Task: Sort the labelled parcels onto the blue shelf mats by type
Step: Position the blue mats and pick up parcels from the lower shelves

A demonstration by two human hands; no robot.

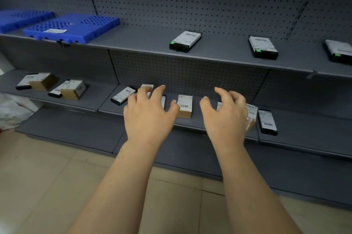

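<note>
On the middle grey shelf (190, 125), your left hand (148, 115) and right hand (225, 117) hover spread and empty; grip same-type brown cardboard parcel (184, 107) squarely, then carry to blue perforated plastic mat (76, 26) at ten o'clock.

The left hand (147, 114) sits right in front of two parcels on the middle shelf (219, 125), so only slivers of them peek out past the fingers. Same deal with the right hand (226, 117), it blocks most of a brown taped parcel (251, 117). The far-right black parcel (339, 51) up top is chopped off by the edge, and so is the far-left blue mat (17, 18). Label print is too small to read anywhere. White crumpled thing (11, 112) at the left edge, can't tell what it is.
</note>
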